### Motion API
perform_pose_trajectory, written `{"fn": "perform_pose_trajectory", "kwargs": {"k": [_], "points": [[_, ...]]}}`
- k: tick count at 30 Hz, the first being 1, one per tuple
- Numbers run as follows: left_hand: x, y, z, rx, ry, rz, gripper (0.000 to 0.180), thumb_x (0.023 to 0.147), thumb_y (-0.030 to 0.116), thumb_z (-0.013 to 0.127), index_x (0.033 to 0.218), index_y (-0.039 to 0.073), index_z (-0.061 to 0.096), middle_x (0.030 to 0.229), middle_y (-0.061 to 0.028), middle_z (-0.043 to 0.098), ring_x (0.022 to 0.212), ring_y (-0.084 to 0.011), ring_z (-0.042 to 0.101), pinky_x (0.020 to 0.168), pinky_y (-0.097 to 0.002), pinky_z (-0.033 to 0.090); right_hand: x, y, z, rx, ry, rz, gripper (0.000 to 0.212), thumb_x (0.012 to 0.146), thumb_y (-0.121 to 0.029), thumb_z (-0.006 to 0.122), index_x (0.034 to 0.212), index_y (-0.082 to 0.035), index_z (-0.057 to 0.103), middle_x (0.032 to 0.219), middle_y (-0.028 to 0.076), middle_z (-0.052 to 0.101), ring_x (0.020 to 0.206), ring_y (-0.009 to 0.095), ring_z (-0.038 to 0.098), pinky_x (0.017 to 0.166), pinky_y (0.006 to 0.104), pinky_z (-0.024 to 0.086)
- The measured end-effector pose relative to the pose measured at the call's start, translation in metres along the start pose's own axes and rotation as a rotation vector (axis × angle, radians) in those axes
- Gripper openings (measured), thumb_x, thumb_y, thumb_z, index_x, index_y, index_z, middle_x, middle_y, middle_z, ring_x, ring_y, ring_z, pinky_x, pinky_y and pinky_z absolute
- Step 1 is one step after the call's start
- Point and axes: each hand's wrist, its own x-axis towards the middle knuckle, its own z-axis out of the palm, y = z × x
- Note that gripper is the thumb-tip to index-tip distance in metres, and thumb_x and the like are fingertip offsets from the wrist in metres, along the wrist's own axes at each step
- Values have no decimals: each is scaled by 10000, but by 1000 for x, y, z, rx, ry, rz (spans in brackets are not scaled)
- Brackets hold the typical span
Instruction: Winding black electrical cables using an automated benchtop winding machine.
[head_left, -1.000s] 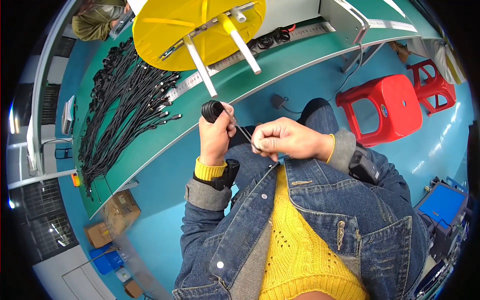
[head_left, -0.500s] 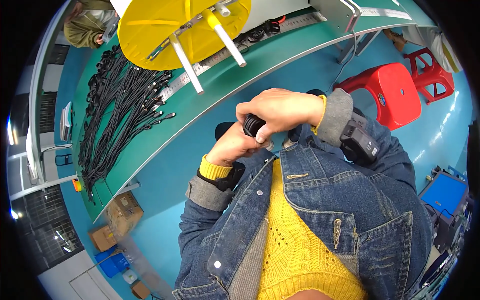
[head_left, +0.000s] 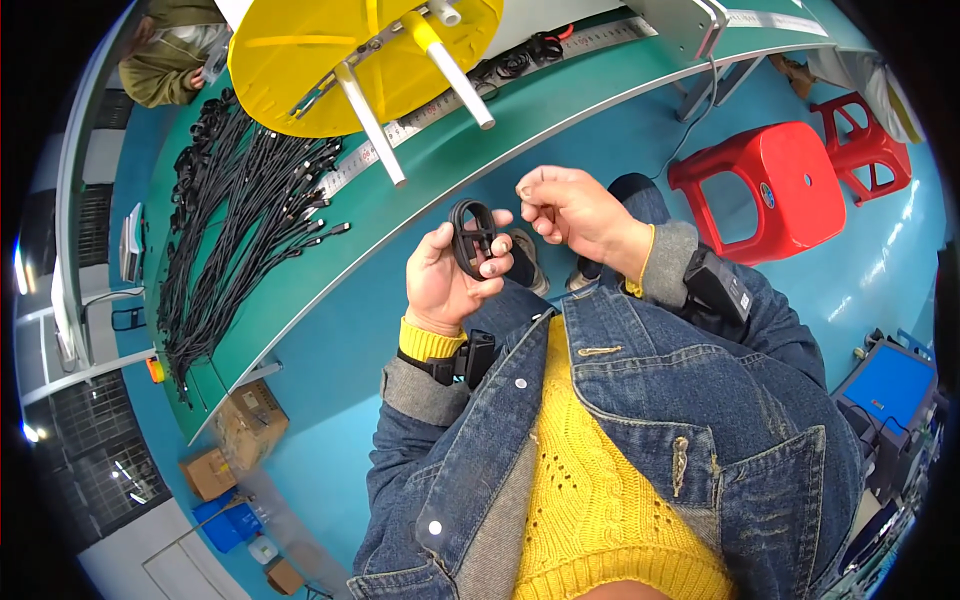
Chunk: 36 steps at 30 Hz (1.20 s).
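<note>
Within our left grip, thumb and fingers hold a coiled black cable. Near it, our right grip presses its fingertips together, contents unclear. Beyond, more black cables lie on the green worktop.

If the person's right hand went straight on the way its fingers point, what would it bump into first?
Probably the green table, at its near edge; the right hand points left and slightly forward. Depth is unclear, so it might pass over that edge, or brush the left hand.
</note>
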Motion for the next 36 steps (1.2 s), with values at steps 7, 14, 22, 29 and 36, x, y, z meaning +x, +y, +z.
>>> {"fn": "perform_pose_trajectory", "kwargs": {"k": [7, 14, 22, 29, 36], "points": [[2, -1, 7, 50, 54, -133, 505, 798, 365, 493, 1097, -42, 477, 912, -143, 512, 621, -156, 434, 382, -191, 277, 11, -22, 21, -1091, -284, -564, 304, 903, -289, 463, 804, -12, 539, 650, 102, 585, 528, 209, 566, 502, 335, 440], [1, -37, 24, 1095, 286, 84, 290, 741, 173, 626, 964, 6, 544, 794, -51, 603, 580, -119, 519, 422, -224, 380, -10, -5, 45, -1620, -210, -553, 396, 839, -400, 503, 775, -10, 519, 644, 202, 577, 622, 385, 573, 570, 465, 445], [5, -56, -29, 1561, 672, 546, 212, 729, 148, 677, 858, 12, 578, 746, -24, 601, 682, -169, 575, 589, -317, 464, 13, 31, 51, -1641, -133, -678, 293, 789, -287, 595, 791, -6, 513, 607, 201, 559, 580, 343, 579, 521, 422, 444], [-50, 18, 13, 737, 516, -152, 141, 761, 151, 649, 760, 77, 529, 623, 23, 501, 473, -46, 443, 420, -182, 337, 27, 23, 34, -1154, -245, -250, 258, 834, -257, 580, 790, -10, 517, 576, 75, 539, 517, 149, 529, 480, 284, 407], [-152, 296, -2, 656, 655, 1088, 243, 854, 203, 553, 852, -40, 565, 920, -112, 582, 889, -200, 564, 785, -306, 477, 23, 29, 17, -1130, -192, -43, 236, 855, -217, 568, 765, 0, 539, 583, 7, 517, 531, 55, 469, 485, 231, 387]]}}
